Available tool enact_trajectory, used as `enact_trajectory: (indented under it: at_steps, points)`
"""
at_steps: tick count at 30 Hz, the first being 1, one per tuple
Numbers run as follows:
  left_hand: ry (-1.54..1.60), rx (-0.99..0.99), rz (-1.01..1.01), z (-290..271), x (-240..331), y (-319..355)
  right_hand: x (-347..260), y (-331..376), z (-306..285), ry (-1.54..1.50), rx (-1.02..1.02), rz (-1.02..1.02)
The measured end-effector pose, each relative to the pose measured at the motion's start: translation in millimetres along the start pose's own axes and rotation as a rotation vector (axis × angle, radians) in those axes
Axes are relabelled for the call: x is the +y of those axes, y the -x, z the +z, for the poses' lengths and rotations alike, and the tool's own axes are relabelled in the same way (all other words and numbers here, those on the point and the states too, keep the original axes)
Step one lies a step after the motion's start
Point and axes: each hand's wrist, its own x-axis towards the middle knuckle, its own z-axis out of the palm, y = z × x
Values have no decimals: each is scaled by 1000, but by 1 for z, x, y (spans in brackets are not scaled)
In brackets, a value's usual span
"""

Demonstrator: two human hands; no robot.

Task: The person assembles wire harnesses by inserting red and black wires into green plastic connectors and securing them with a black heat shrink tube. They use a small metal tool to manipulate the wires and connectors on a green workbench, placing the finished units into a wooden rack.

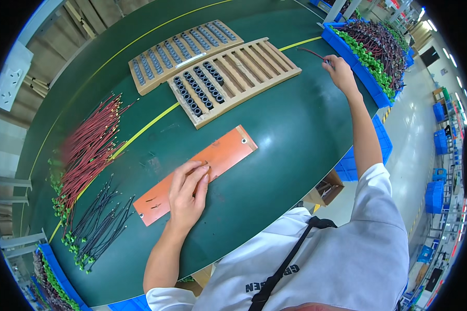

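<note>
My right hand (341, 75) is stretched out to the far right, its fingers closed on a thin dark red wire (310, 52) whose free end points left over the table. Beside that hand stands a blue bin (366, 70) heaped with dark wires and green connectors. My left hand (188, 196) rests over a long orange strip (225, 150) on the green table, fingertips pinched together near its middle; whatever they hold is too small to make out. Beyond the strip lies a wooden rack (254, 67), with black ring-shaped parts (198, 89) in its left slots and bare slots to the right.
A second wooden rack (184, 46) with rows of grey parts lies behind the first. On the left are a pile of red wires (91, 150) and a smaller bunch of black wires (101, 223), both with green ends. Another blue bin (57, 274) stands at lower left.
</note>
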Motion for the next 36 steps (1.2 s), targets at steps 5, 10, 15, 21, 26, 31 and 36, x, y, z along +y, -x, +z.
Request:
enact_trajectory:
  at_steps: [5, 10, 15, 21, 26, 31, 36]
  points:
    - [-35, 5, 8, -1, -4, 2, 20, 11, 30, -8, 3, 18]
    - [-20, -11, -18, 1, -2, 3, 19, 29, 60, 128, 219, 21]
    - [-49, -16, 8, 0, 1, 1, 10, 36, 69, 161, 292, 16]
    - [-48, -23, 26, 2, 0, -1, 30, 30, 63, 106, 307, -78]
    - [-29, -38, -7, 2, -3, 0, -32, 37, 53, 17, 427, -262]
    - [-43, -26, 6, -2, -11, 8, -194, 49, 57, -523, 57, -530]
    - [2, -40, 44, -6, -7, 7, -259, 28, 96, -516, -10, -482]
